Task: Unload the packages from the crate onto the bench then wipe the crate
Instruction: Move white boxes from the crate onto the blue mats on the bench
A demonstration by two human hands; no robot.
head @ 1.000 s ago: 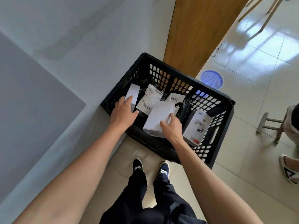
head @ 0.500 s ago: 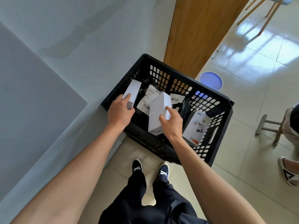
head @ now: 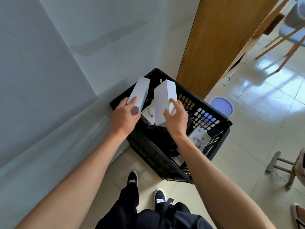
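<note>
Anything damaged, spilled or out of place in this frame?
Nothing stands out. Left hand and right hand each hold an intact white box over the black crate; the packages left inside lie jumbled, none visibly torn.

Plastic crate (head: 219, 138) (matt black lattice)

I count: crates (head: 212, 151) 1 | plain white boxes (head: 140, 91) (head: 164, 100) 2, held | printed box (head: 198, 140) 1 | labelled dark bags (head: 149, 113) at least 1
</note>
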